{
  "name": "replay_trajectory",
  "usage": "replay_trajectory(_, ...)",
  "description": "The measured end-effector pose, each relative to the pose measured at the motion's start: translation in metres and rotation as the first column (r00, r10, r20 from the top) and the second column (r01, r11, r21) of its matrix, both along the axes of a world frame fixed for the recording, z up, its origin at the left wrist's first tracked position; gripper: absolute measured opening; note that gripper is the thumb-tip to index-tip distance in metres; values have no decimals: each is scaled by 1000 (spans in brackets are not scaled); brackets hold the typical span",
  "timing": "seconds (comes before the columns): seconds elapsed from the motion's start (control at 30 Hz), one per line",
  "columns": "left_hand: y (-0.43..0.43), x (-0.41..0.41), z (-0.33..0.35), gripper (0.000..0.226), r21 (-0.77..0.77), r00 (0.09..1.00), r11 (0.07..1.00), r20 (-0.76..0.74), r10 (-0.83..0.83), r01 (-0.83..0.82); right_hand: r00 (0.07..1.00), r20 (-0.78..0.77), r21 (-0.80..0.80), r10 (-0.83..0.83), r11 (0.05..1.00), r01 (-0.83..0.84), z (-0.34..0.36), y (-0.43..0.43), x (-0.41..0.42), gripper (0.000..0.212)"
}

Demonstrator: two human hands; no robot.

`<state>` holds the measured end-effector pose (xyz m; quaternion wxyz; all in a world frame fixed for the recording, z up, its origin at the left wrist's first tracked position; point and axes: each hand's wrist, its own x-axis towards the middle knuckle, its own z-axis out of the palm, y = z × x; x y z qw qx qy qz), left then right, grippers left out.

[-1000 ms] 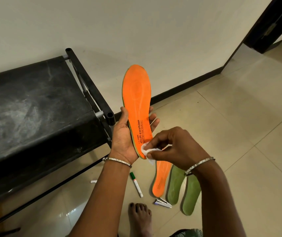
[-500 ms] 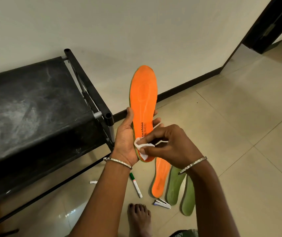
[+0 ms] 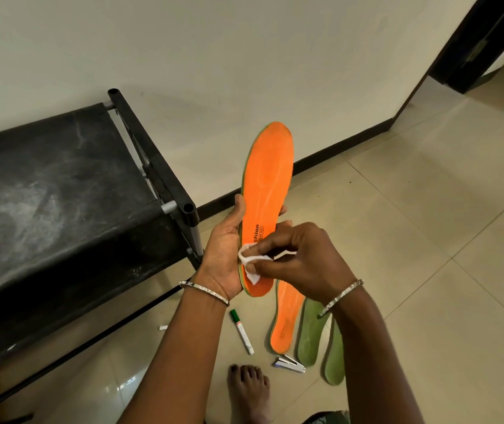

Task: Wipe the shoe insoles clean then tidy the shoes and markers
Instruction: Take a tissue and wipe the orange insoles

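Note:
My left hand holds an orange insole upright by its heel end, toe pointing up. My right hand pinches a small white wipe against the heel part of that insole. On the floor below lie a second orange insole and two green insoles, partly hidden by my right forearm. A white marker with a green cap lies on the tiles left of them.
A black rack with a dusty fabric shelf stands at the left against the wall. A small stapler-like object and a bare foot are near the bottom. A white scrap lies under the rack. A dark door frame is at the upper right.
The held insole has shifted slightly down and to the right in view. My right hand has slid the wipe leftward across the insole's heel, toward my left palm.

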<state>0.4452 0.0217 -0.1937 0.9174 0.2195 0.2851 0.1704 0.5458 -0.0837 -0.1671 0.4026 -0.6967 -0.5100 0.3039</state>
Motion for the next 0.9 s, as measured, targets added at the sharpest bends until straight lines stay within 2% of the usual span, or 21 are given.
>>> replay_trajectory(0.07, -1, 1, -1, 68, -3, 1000, 1000, -18, 8, -8, 996, 1, 54, -86, 995, 86, -2, 2, -2, 18)
replay_trajectory(0.17, -5, 4, 1, 65, 13, 999, 1000, -52, 8, -7, 934, 49, 209, -355, 918, 338, -8, 11, -7, 16)
replay_trajectory(0.27, -8, 5, 1, 67, 41, 997, 999, -75, 1, 2, 869, 144, 296, -473, 859, 418, -13, 16, -9, 15)
replay_trajectory(0.33, -6, 4, 0, 67, 32, 998, 999, -69, -6, 8, 913, 113, 228, -393, 904, 361, -11, 13, -8, 17)
replay_trajectory(0.4, -4, 3, 0, 68, 1, 998, 1000, -57, 0, 0, 979, 31, 102, -202, 975, 198, -5, 7, -3, 18)
replay_trajectory(0.47, -2, 2, -1, 71, 3, 999, 1000, -47, -3, 3, 996, -34, 35, -77, 996, 78, -2, 3, 0, 18)
replay_trajectory(0.5, -2, 2, 0, 71, 8, 999, 1000, -48, -4, 4, 995, -34, 39, -93, 995, 95, -3, 3, 1, 18)
replay_trajectory(0.57, -4, 3, 2, 67, 14, 998, 1000, -58, -2, 3, 966, 56, 110, -252, 963, 245, -7, 7, -1, 17)
replay_trajectory(0.63, -7, 4, 3, 64, 40, 997, 999, -77, -2, 5, 878, 199, 220, -436, 892, 394, -11, 13, -4, 16)
replay_trajectory(0.7, -9, 5, 3, 63, 52, 996, 999, -86, -9, 14, 821, 252, 268, -512, 853, 449, -14, 17, -5, 15)
replay_trajectory(0.77, -9, 6, 3, 63, 46, 996, 999, -91, -4, 8, 851, 235, 221, -470, 878, 424, -13, 14, -2, 15)
replay_trajectory(0.9, -5, 4, 3, 63, 8, 998, 1000, -64, -8, 8, 972, 76, 119, -223, 970, 214, -7, 8, -2, 15)
